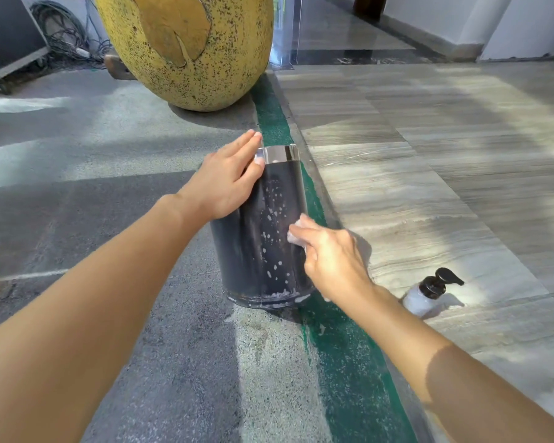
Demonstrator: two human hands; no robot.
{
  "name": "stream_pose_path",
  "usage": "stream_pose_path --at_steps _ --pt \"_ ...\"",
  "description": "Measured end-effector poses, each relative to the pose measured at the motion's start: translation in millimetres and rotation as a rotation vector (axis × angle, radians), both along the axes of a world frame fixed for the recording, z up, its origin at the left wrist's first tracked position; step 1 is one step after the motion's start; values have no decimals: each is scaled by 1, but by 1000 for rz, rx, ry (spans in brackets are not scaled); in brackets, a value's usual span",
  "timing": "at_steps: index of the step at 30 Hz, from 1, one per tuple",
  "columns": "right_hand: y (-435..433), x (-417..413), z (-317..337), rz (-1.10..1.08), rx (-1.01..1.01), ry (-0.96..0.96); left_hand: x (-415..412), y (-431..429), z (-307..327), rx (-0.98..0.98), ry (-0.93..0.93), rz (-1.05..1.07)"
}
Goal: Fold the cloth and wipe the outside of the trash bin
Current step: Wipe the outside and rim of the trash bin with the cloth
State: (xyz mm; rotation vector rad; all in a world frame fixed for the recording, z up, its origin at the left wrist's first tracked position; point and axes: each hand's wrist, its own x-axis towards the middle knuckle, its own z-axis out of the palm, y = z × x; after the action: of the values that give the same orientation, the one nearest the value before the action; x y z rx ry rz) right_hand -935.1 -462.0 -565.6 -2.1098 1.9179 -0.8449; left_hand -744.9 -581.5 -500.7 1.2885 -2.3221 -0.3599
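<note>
Nearest me, both bare forearms reach in from the bottom corners. The right hand (333,260) has its fingers curled down over a small white cloth (296,233), pressing it against the right flank of the dark cylindrical trash bin (263,238); only a crumpled edge of the cloth shows past the fingertips, so I cannot tell how it is folded. The bin sits on grey concrete beside a green painted strip (343,362), base toward me, its wall spotted with white foam. The left hand (227,183) lies flat on the bin's upper left side, fingers straight and together, tips at the shiny metal rim band (277,154) and slightly blurred. To the right, on pale tiles, lies a clear pump bottle with a black head (429,292). Beyond stands a big yellow speckled pot (189,52), its top cut off.
</note>
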Motion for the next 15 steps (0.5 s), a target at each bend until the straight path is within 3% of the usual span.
stream_pose_path --at_steps 8,15 --pt "73 -18 -59 85 172 68 -9 -4 1 -26 -19 7" --pt "27 -28 8 -127 -44 -204 -15 5 7 -27 -123 -93"
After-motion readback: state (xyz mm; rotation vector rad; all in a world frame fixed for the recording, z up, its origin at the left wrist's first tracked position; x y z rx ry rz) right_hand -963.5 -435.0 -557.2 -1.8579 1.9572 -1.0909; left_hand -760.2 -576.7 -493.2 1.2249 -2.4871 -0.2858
